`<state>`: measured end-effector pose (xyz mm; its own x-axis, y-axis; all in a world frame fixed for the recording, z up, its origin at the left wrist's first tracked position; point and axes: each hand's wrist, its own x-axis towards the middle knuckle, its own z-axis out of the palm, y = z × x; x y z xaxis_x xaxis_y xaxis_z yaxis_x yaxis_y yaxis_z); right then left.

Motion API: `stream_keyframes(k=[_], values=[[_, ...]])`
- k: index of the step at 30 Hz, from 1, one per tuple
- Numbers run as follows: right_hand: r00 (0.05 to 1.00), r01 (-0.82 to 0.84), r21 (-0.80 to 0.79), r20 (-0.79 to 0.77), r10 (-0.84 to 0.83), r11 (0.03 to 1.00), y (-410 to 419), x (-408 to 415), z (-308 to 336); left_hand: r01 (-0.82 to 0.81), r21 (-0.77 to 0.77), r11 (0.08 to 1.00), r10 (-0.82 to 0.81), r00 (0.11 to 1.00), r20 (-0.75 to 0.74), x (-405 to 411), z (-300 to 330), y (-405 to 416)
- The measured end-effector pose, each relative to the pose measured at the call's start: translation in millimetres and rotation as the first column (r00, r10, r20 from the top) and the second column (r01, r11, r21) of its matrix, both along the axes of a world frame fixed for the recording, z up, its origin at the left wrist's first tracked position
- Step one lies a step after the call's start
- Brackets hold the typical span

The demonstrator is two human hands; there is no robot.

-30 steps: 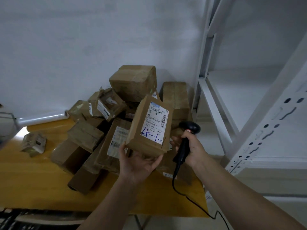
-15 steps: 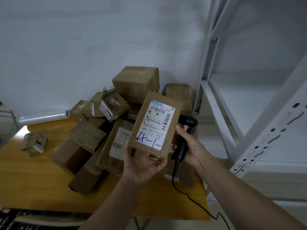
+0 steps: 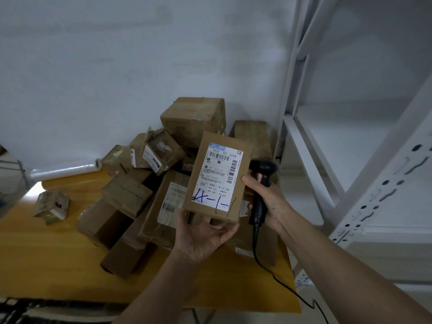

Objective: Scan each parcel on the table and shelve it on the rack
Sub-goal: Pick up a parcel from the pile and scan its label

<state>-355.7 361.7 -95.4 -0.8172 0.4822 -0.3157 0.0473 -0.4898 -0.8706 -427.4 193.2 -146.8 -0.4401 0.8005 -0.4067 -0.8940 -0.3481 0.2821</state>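
In the head view, a flat brown parcel (image 3: pixel 218 177) is held up above the yellow surface (image 3: pixel 46 253), its white label (image 3: pixel 218 176) turned toward the camera, with barcodes near the top and blue handwriting across the bottom. The parcel is supported from below by the left hand (image 3: pixel 201 232), whose palm faces up and whose fingers are curled round the lower edge. A black scanner (image 3: pixel 260 185) is gripped by the right hand (image 3: pixel 266 202) just beside the parcel's right edge, the thumb touching that edge; a black cord (image 3: pixel 275 277) trails from the handle down past the surface. The scanner's head is seen level with the label's side rather than clearly aimed at a barcode, so whether this parcel has been read cannot be told. Behind the held parcel, a heap of cardboard boxes (image 3: pixel 145 195) is piled against the wall, and a small torn packet (image 3: pixel 52 205) lies apart at the left, near a roll of clear film (image 3: pixel 65 170). At the right stands the white rack (image 3: pixel 350 160), and nothing is seen on the shelves within view. The task is therefore judged to be near its beginning: one parcel is in hand at the scanning step, none is seen shelved, and the whole heap is left to be scanned and placed.
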Motion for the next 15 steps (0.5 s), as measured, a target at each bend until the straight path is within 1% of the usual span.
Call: stream_keyframes(k=[2, 3, 4, 5, 6, 7, 8, 9, 10, 11, 12, 13, 14, 15], values=[[1.0, 0.019, 0.032, 0.018, -0.02, 0.999, 4, 2, 2, 0.049, -0.171, 0.984, -0.068, 0.992, -0.11, -2, 6, -1], [0.999, 0.025, 0.052, 0.025, -0.027, 0.998, 6, 3, 4, 0.061, -0.28, 0.958, -0.113, 0.978, -0.174, -6, 9, -2], [0.999, 0.027, 0.067, 0.026, -0.029, 0.997, 9, 5, 4, 0.058, -0.372, 0.926, -0.159, 0.957, -0.245, -12, 12, -5], [0.999, 0.024, 0.079, 0.027, -0.026, 0.997, 11, 8, 5, 0.05, -0.426, 0.903, -0.203, 0.925, -0.322, -19, 15, -9], [0.999, 0.015, 0.098, 0.032, -0.018, 0.995, 14, 10, 5, 0.05, -0.436, 0.898, -0.249, 0.877, -0.411, -25, 19, -13], [0.999, 0.003, 0.122, 0.046, -0.008, 0.992, 15, 12, 5, 0.075, -0.421, 0.904, -0.301, 0.811, -0.502, -32, 23, -16], [0.998, -0.01, 0.148, 0.063, 0.001, 0.989, 16, 13, 5, 0.123, -0.417, 0.901, -0.366, 0.73, -0.577, -37, 28, -19], [0.997, -0.02, 0.167, 0.079, 0.007, 0.986, 16, 14, 4, 0.171, -0.448, 0.878, -0.443, 0.646, -0.621, -41, 32, -21], [0.996, -0.03, 0.182, 0.088, 0.014, 0.983, 17, 15, 4, 0.2, -0.507, 0.838, -0.519, 0.579, -0.629, -46, 35, -23], [0.995, -0.039, 0.193, 0.098, 0.02, 0.98, 16, 15, 4, 0.218, -0.571, 0.791, -0.586, 0.54, -0.605, -50, 37, -23], [0.994, -0.046, 0.208, 0.105, 0.024, 0.977, 16, 15, 4, 0.234, -0.615, 0.753, -0.63, 0.525, -0.571, -53, 39, -22], [0.993, -0.049, 0.228, 0.115, 0.023, 0.972, 15, 15, 5, 0.247, -0.628, 0.738, -0.645, 0.53, -0.55, -55, 39, -21], [0.992, -0.047, 0.266, 0.127, 0.013, 0.963, 15, 14, 6, 0.244, -0.618, 0.748, -0.631, 0.551, -0.546, -57, 38, -20], [0.989, -0.041, 0.318, 0.148, -0.007, 0.947, 13, 13, 7, 0.217, -0.592, 0.776, -0.587, 0.592, -0.552, -60, 36, -19]])
